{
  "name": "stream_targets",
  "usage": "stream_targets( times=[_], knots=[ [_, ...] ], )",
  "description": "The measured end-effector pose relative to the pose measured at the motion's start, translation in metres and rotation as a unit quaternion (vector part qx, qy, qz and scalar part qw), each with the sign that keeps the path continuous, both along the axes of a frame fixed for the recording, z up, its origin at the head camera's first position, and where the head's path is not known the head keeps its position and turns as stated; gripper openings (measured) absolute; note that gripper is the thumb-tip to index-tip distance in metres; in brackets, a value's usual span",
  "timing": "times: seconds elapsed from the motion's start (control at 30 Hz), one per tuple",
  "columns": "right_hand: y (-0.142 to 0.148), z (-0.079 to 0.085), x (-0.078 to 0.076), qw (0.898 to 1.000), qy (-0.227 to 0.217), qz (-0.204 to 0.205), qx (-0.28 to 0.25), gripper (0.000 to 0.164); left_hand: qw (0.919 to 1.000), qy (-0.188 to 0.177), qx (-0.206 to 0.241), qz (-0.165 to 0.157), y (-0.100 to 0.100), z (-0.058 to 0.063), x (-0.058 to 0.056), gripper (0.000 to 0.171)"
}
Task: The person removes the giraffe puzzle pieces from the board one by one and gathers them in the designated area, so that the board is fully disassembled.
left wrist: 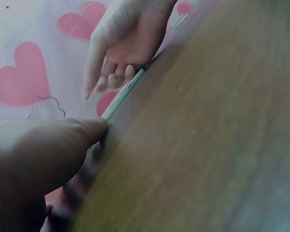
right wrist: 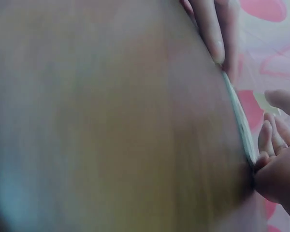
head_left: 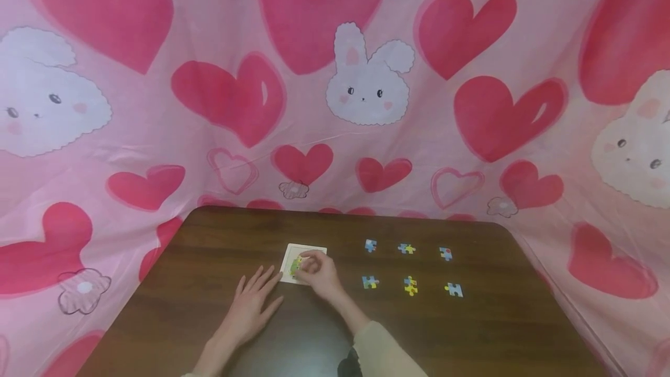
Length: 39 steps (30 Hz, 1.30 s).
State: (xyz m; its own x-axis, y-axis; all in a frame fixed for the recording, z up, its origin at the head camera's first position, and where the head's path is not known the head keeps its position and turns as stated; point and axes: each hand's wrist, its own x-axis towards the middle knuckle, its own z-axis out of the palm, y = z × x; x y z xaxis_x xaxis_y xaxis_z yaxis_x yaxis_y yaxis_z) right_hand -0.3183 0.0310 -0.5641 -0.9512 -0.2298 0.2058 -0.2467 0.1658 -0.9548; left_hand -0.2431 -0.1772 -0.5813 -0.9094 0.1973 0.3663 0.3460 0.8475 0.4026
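A white square puzzle tray (head_left: 285, 273) lies on the table in the head view. My right hand (head_left: 320, 275) is over it and pinches a small greenish puzzle piece (right wrist: 266, 103) between thumb and fingers, above the tray's edge in the right wrist view. Green and yellow picture parts show by the fingertips in the head view; the hand hides much of the tray's inside. Spread and fairly straight, the fingers of my left hand (head_left: 252, 305) rest at the tray's left edge. The left wrist view shows a left fingertip (left wrist: 97, 126) touching the thin tray edge (left wrist: 121, 98).
Right of the tray, loose puzzle pieces lie in two rows, among them a blue one (head_left: 370, 245), a yellow one (head_left: 410, 286) and a pale blue one (head_left: 454, 290). The dark wooden table (head_left: 492, 330) meets a pink heart-patterned curtain (head_left: 251, 173) behind it.
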Motion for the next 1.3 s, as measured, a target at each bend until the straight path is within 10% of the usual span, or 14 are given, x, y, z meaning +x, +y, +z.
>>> stream_targets(
  times=[0.6,1.3],
  knots=[
    [0.084,0.038,0.037,0.998,-0.029,0.045,0.022,0.037,0.9902,-0.126,-0.060,-0.002,0.002,0.024,0.000,0.073],
    [0.195,0.002,0.061,0.990,0.037,0.109,0.077,0.034,0.9823,-0.170,-0.079,0.003,0.007,0.037,0.002,0.081]
  ],
)
